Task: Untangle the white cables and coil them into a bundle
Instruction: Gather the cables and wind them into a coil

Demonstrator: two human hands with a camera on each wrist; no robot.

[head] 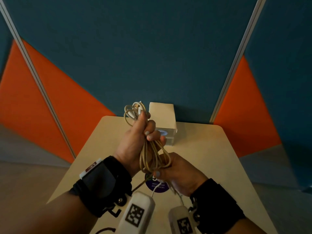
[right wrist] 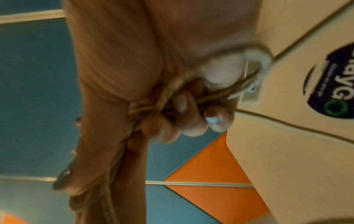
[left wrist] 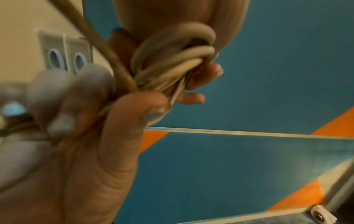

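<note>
The off-white cables [head: 152, 154] hang as one long bunch of loops, held upright above the table. My left hand [head: 148, 132] grips the bunch near its top. Small loops and white plug ends [head: 135, 110] stick out above that fist. My right hand [head: 162, 171] grips the bottom of the loops, just below and right of the left hand. In the left wrist view my left thumb [left wrist: 138, 109] presses on the strands, and thick cable loops [left wrist: 172, 57] curl under the other hand. In the right wrist view curled fingers [right wrist: 191, 115] close round the strands [right wrist: 118, 159].
A cream table [head: 211, 157] lies under both hands, with a round purple sticker [head: 157, 184] below the right hand. At its far edge stands a white box [head: 162, 119] with blue-ringed sockets. Blue and orange partition panels [head: 152, 56] close off the back.
</note>
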